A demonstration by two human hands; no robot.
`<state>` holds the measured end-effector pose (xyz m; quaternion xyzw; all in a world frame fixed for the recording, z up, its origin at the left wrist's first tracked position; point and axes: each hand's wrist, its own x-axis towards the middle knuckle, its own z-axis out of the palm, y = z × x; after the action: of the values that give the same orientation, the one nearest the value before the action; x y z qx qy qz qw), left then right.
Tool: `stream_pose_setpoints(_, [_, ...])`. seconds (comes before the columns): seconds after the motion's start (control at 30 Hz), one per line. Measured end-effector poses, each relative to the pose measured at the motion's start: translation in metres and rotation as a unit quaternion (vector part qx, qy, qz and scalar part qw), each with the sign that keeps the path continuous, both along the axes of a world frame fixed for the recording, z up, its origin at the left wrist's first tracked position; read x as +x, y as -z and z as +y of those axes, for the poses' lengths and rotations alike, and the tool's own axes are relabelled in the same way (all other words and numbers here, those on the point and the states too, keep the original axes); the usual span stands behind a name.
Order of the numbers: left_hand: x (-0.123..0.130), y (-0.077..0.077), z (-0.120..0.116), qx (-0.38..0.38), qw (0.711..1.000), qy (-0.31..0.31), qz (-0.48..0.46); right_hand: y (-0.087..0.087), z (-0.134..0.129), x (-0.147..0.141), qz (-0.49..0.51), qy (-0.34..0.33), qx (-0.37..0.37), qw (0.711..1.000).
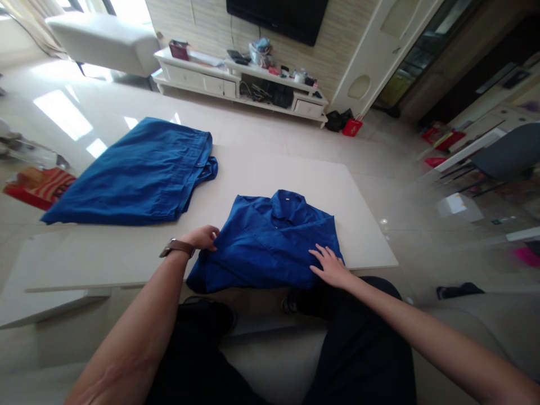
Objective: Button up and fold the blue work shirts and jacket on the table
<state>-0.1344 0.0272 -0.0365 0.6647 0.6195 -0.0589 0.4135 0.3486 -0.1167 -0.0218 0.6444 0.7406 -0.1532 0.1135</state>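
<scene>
A blue collared shirt (257, 247) lies partly folded near the front edge of the white table (270, 169), its collar pointing away from me. My left hand (205, 237), below a wristwatch with a brown strap (179, 246), is closed at the shirt's left side, fingers curled on the cloth edge. On the right part of the shirt rests my right hand (331, 267), fingers spread and flat. Blue trousers (135, 174) with a gathered waistband lie folded at the table's left end, apart from both hands.
A red and orange paper bag (40, 188) stands beyond the table's left end. Across the tiled floor is a white TV cabinet (189, 73) with clutter, below a television (276, 19). A dark chair (508, 154) stands at right. My knees are close below the front edge.
</scene>
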Motion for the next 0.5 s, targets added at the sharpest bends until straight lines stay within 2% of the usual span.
stream_pose_setpoints(0.07, [-0.001, 0.002, 0.001, 0.009, 1.000, -0.004, -0.002, 0.018, 0.003, 0.001, -0.007, 0.004, -0.033, 0.999])
stream_pose_setpoints(0.2, [-0.001, 0.004, 0.005, 0.037, 0.999, -0.023, -0.003, 0.042, 0.021, 0.014, -0.007, -0.001, -0.026, 1.000])
stream_pose_setpoints(0.37, [-0.005, 0.007, 0.023, 0.052, 0.998, -0.040, -0.017, 0.041, 0.062, 0.022, 0.008, -0.027, -0.034, 0.999])
stream_pose_setpoints(0.5, [-0.005, 0.006, 0.056, 0.074, 0.995, -0.056, -0.028, 0.042, 0.116, 0.026, -0.004, -0.048, -0.021, 0.999])
